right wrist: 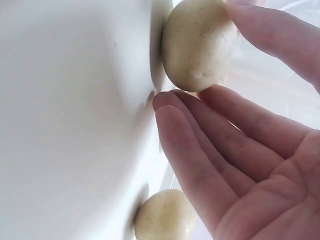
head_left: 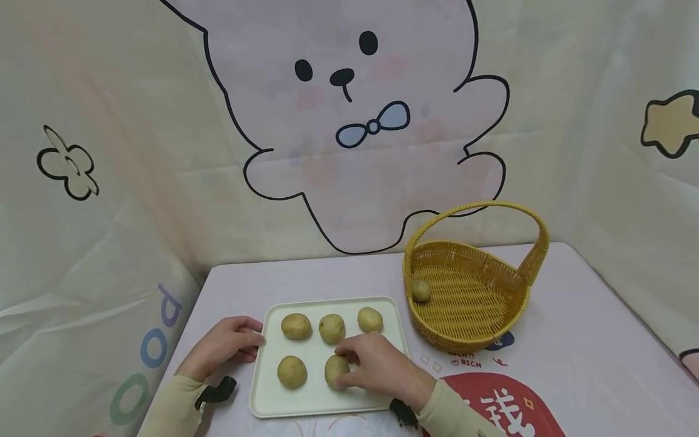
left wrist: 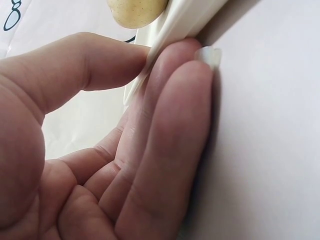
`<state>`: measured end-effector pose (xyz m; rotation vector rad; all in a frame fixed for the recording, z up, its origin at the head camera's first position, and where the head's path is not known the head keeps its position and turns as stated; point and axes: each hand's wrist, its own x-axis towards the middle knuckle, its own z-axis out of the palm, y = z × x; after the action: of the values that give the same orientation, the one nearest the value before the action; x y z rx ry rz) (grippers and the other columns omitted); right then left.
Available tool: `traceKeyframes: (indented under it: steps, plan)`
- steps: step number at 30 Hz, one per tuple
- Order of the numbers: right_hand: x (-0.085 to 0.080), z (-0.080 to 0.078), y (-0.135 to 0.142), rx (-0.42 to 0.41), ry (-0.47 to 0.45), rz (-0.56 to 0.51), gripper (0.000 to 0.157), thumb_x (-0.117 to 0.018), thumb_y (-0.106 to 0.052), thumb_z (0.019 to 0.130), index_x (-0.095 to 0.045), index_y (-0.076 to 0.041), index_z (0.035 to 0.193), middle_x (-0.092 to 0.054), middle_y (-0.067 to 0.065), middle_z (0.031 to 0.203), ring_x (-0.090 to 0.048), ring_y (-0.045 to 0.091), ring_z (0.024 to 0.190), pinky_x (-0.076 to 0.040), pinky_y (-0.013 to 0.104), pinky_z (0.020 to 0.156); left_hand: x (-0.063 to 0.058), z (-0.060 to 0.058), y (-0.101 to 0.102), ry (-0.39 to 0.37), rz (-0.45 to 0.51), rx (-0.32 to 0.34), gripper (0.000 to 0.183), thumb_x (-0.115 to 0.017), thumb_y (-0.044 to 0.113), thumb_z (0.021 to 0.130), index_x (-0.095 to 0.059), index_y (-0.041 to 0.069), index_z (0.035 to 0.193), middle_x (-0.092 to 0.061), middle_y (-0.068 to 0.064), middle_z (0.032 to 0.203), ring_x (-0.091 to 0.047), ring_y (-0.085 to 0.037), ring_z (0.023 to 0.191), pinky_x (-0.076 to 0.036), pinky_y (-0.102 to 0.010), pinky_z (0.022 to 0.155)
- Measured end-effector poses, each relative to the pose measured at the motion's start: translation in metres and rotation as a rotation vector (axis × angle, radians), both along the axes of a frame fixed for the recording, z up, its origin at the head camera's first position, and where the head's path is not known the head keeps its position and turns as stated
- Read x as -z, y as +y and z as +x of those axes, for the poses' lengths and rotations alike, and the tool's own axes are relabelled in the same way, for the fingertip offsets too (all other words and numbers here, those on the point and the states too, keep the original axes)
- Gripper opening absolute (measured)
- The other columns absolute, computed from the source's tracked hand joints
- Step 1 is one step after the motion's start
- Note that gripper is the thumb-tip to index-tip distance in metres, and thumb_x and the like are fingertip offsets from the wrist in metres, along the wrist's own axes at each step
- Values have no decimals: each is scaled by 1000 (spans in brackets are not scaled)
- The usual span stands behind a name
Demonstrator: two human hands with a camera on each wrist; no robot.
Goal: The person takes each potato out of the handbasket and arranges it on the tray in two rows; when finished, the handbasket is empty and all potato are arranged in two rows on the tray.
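Observation:
A white tray (head_left: 317, 405) carries several potatoes in two rows. My left hand (head_left: 232, 343) pinches the tray's left rim, and the left wrist view shows the thumb (left wrist: 112, 65) on one side of the rim and the fingers on the other. With thumb and fingertips, my right hand (head_left: 377, 367) grips the front-row potato (head_left: 334, 369) on the right. In the right wrist view that potato (right wrist: 195, 47) sits between the thumb and the fingers, close over the tray surface. Another potato (head_left: 370, 319) lies just behind this hand, at the tray's back right.
A yellow woven basket (head_left: 464, 297) with a tall handle stands right of the tray, holding one potato (head_left: 421, 291) at its left side. The light tablecloth has a red printed patch (head_left: 508, 400) at front right. A cartoon-printed curtain (head_left: 355, 182) hangs behind the table.

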<state>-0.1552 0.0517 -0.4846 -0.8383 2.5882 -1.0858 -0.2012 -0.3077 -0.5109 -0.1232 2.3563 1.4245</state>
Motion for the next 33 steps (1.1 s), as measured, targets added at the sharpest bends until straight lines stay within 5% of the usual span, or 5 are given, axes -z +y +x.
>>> traceKeyframes:
  steps: [11,18,26,33]
  plan:
    - [-28,-1,41,73,-29,-34,46,-90,-36,88,-79,-8,123,-81,6,117,-75,23,102,-62,34,90,1,0,-1,1,-2,-2,39,-78,19,96,-67,-5,125,-72,-6,89,-69,-18,77,-64,-31,69]
    - [-59,-12,101,134,74,53,42,-89,-38,90,-79,-12,122,-80,0,113,-74,18,101,-64,33,88,3,-1,-2,-4,-1,5,39,-78,20,96,-67,-4,125,-73,-7,90,-70,-18,77,-64,-31,70]
    - [-80,-48,155,220,100,127,41,-88,-34,91,-78,-13,125,-80,4,117,-75,21,108,-65,43,93,-1,3,-2,-27,-33,-18,40,-80,21,94,-68,-3,124,-74,-8,92,-70,-18,77,-65,-32,71]
    - [-73,-91,180,236,13,134,48,-88,-29,92,-75,-7,133,-78,10,128,-75,26,115,-63,49,100,0,1,-1,-15,-7,9,40,-79,21,96,-67,-4,125,-73,-7,91,-70,-18,78,-65,-32,71]
